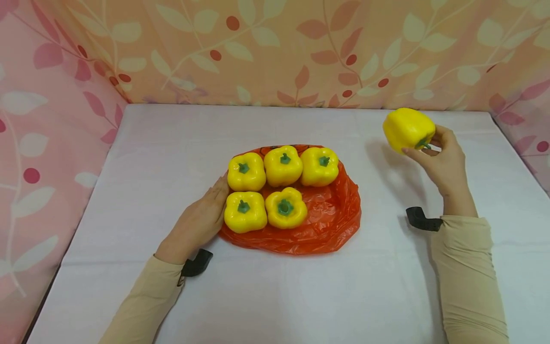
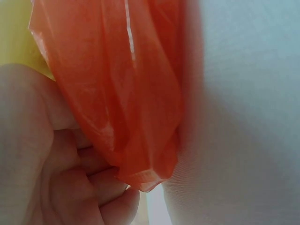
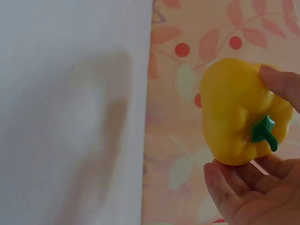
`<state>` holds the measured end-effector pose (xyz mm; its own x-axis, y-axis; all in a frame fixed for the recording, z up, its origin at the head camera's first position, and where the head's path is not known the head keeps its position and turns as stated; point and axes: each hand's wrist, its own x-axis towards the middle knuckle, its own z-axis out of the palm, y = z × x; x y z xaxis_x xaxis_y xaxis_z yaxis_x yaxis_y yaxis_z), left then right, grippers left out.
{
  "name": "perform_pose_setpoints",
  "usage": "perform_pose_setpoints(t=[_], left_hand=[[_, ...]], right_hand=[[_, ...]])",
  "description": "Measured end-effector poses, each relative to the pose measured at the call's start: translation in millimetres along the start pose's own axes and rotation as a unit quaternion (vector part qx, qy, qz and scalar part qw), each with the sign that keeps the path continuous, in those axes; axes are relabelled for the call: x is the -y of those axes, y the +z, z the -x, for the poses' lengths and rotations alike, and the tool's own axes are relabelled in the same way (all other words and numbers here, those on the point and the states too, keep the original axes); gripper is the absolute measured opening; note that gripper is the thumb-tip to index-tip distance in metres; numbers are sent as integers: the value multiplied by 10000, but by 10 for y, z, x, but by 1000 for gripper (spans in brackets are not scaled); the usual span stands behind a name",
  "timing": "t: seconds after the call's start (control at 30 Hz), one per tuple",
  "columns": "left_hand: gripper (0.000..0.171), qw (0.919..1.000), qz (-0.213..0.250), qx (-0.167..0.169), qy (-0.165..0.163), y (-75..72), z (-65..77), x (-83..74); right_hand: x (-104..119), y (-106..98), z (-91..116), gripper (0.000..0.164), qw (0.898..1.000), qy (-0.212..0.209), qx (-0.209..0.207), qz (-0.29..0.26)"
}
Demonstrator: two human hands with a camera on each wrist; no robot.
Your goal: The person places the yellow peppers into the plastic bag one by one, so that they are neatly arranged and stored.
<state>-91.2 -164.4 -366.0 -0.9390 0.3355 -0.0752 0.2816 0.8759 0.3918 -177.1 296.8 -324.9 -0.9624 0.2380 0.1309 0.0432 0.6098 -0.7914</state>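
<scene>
My right hand (image 1: 449, 157) holds a yellow bell pepper (image 1: 408, 129) with a green stem above the table's back right. In the right wrist view, thumb and fingers grip this pepper (image 3: 234, 112) from opposite sides, its stem (image 3: 264, 131) turned toward the camera. On a crumpled red plastic bag (image 1: 326, 220) sit several more yellow peppers: three in a back row (image 1: 283, 167) and two in front (image 1: 246, 212). Along their left side lies my left hand (image 1: 199, 217), its extended fingers against the bag's edge and the peppers. The left wrist view shows red plastic (image 2: 126, 93) beside the fingers (image 2: 105, 187).
A white cloth (image 1: 142, 191) covers the table. Patterned curtains (image 1: 275, 52) hang behind it and at both sides. Black wrist mounts (image 1: 197, 263) stick out near both sleeves. The bag's bare right part extends beyond the two front peppers.
</scene>
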Motion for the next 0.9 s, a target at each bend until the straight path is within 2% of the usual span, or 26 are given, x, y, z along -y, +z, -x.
perform_pose_setpoints(t=[0.27,0.4,0.6,0.7,0.8,0.9], left_hand=[[58,10000,-8,57,-23,-5,-3,-5],[58,10000,-26,54,-15,-7,-5,-4],[59,10000,-39,77,-33,-13,-7,-8],[59,9999,-49,82,-34,-15,-6,-8],[59,9999,-47,86,-43,-14,-6,-7],[59,9999,-47,90,-46,-13,-6,-7]], right_hand=[[212,-42,95,68,9961,-622,382,-493],[321,-74,149,67,9928,-914,537,-566],[472,-116,245,69,9836,-1432,746,-805],[526,-133,301,69,9694,-1815,943,-1359],[568,-144,347,69,9455,-2158,1314,-2056],[604,-148,385,71,9276,-2460,1656,-2272]])
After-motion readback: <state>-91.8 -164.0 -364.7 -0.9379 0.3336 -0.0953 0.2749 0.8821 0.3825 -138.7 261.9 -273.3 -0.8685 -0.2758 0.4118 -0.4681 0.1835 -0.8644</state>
